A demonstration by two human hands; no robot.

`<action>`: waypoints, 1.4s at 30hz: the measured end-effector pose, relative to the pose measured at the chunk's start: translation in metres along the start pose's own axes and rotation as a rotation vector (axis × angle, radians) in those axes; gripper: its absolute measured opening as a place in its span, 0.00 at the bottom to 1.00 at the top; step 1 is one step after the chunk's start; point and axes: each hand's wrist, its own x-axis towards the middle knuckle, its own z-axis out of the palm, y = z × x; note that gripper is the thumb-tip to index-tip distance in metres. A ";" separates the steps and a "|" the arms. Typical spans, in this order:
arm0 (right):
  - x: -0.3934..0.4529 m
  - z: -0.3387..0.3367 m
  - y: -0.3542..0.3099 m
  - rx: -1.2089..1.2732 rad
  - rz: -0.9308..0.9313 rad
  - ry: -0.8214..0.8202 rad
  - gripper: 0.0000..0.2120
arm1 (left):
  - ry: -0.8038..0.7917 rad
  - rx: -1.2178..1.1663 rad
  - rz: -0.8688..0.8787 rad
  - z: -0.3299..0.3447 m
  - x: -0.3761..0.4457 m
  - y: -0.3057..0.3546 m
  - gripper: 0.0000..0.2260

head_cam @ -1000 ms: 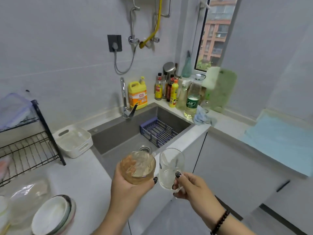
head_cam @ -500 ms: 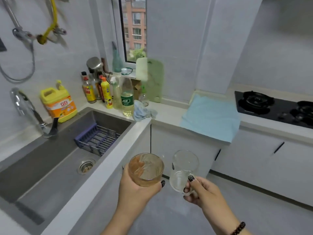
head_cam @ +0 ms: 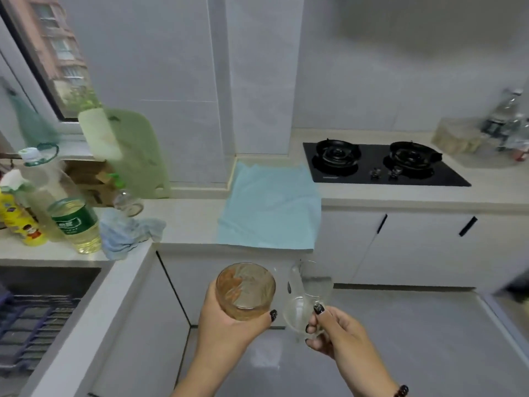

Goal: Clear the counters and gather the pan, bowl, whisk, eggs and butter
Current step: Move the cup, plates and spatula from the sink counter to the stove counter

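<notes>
Left hand [head_cam: 229, 319] wraps the stained glass [head_cam: 245, 290], right hand [head_cam: 335, 330] pinches the clear mug [head_cam: 309, 296] by its handle just beside it; best kept level and apart until set down, pan and eggs unseen.

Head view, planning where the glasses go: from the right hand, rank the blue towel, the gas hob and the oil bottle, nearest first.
From the right hand, which holds the clear mug:
1. Blue towel, on the counter straight ahead.
2. Gas hob, farther back, to the right.
3. Oil bottle, far left by the sink.
Hob and bottle are nearly too close to call.
</notes>
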 end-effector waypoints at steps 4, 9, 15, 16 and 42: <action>0.045 -0.012 -0.021 0.079 0.004 0.086 0.15 | -0.072 0.014 0.033 0.042 0.054 0.010 0.34; 0.088 -0.036 -0.045 0.164 -0.008 0.161 0.16 | -0.159 0.009 0.059 0.093 0.104 0.022 0.33; 0.129 -0.099 -0.069 0.198 -0.027 0.237 0.16 | -0.236 0.018 0.059 0.179 0.140 0.030 0.33; 0.139 -0.119 -0.075 0.200 -0.031 0.249 0.16 | -0.254 0.025 0.060 0.205 0.146 0.033 0.33; 0.288 -0.496 -0.234 0.131 -0.094 0.486 0.16 | -0.534 -0.133 0.057 0.661 0.210 0.111 0.34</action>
